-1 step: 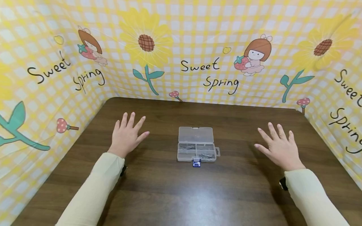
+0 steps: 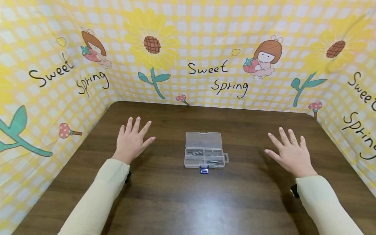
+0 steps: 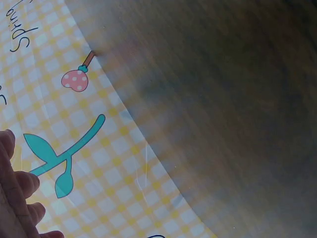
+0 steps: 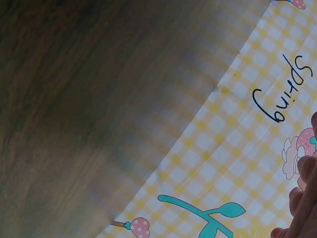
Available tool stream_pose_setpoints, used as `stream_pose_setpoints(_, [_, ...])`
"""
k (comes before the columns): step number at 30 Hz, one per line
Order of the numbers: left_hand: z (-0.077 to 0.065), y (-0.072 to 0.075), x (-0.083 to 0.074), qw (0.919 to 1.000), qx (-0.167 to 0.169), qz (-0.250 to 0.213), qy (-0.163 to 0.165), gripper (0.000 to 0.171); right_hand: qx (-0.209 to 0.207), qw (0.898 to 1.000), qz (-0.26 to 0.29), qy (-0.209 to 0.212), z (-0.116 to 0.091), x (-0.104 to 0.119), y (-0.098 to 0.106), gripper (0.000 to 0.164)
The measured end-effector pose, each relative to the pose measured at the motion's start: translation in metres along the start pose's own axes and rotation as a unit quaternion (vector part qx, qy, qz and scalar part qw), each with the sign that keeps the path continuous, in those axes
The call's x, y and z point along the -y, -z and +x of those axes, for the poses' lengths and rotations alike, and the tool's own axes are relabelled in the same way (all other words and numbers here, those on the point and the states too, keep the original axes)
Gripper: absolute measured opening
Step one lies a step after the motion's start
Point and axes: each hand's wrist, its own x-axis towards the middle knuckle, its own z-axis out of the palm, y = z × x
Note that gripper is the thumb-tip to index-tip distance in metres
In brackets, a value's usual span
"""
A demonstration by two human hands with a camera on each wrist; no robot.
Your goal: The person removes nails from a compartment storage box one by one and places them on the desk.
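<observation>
From my remote station, head view: clear plastic case (image 2: 193,162) on the brown table (image 2: 164,202), between the two hands and well apart from both. Base's long axis runs left to right; lid (image 2: 203,141) folded back flat on the far side. Hanging tab (image 2: 226,158) sticks out from the right short end. Blue catch (image 2: 204,169) at the middle of the near long edge, pointing toward me.

Contents: slim metal pins (image 2: 195,153) in the case's far-left compartment, lying mostly along the long axis, slightly aslant; a denser metal bundle (image 2: 215,161) in near-right, likewise lengthwise. Nails or screws, too small to tell.

Left hand (image 2: 130,143) left of the case, fingers straight and fanned wide, palm down, grip unloaded. Right hand (image 2: 292,155) right of the case, same wide spread, also unloaded. Whether either touches the tabletop, I cannot tell.

Wrist views catch only fingertips at the frame edge, against yellow checked cloth (image 2: 202,32), which stands beyond the case and to both sides.
</observation>
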Motion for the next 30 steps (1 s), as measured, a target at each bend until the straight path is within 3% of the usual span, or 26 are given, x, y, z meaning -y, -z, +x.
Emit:
stream_pose_setpoints(5, [-0.001,-0.003,0.0,1.0,0.007,0.001,-0.004,0.069,0.001,1.0,0.011,0.001,0.002,0.004,0.0,0.067])
stream_pose_setpoints(10, [0.002,-0.006,-0.005,0.9995,0.012,0.007,-0.028,0.069,-0.002,0.999,0.047,0.015,0.006,0.012,-0.001,0.066])
stream_pose_setpoints(25, [0.004,0.0,-0.049,0.9906,0.015,-0.004,-0.136,0.069,-0.002,0.987,0.153,0.053,0.02,0.04,-0.004,0.059])
stream_pose_setpoints(30, [0.004,-0.004,-0.063,0.9854,0.004,-0.002,-0.17,0.067,-0.024,0.984,0.164,0.071,0.024,0.048,-0.01,0.056])
